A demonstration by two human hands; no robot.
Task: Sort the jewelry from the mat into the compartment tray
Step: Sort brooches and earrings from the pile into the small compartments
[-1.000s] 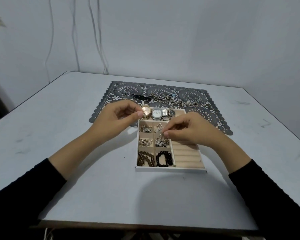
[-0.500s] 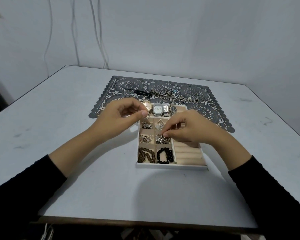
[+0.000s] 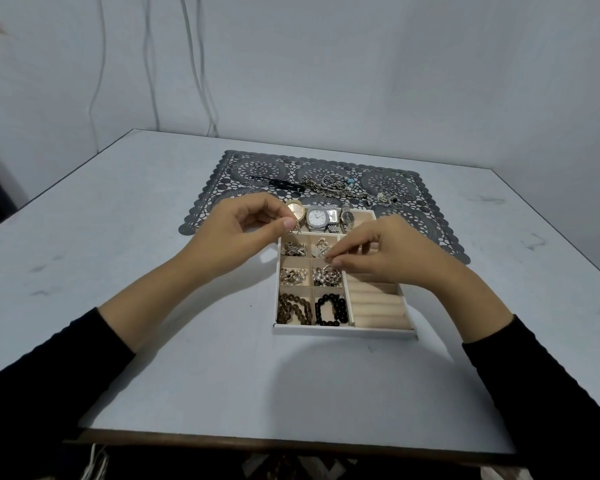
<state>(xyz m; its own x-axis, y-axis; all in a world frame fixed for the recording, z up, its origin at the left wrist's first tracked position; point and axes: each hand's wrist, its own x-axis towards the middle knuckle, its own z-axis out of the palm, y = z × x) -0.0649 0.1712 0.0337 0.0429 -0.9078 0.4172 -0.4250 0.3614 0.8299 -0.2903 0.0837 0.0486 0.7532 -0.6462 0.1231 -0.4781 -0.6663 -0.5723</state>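
Note:
The white compartment tray (image 3: 343,330) sits on the table with its far end on the grey lace mat (image 3: 243,168). Its small compartments hold silver and gold pieces, a brown bead bracelet (image 3: 293,310) and a black bead bracelet (image 3: 330,310). Three watches (image 3: 317,217) lie in the far row. My right hand (image 3: 381,254) pinches a small silver piece (image 3: 329,261) over the middle right small compartment. My left hand (image 3: 236,237) hovers at the tray's far left corner, thumb and forefinger pinched on what looks like a tiny gold piece. Chains (image 3: 329,185) and rings (image 3: 392,195) lie on the mat.
A black clip (image 3: 284,184) and a few thin rings lie on the mat's left half. Beige ring rolls (image 3: 378,306) fill the tray's right side. Bare grey table surrounds the tray; walls stand close behind and to the right, with cables hanging down.
My right hand has lowered the small silver piece slightly toward the middle compartment. My left hand has stayed in place. The view has tilted a little.

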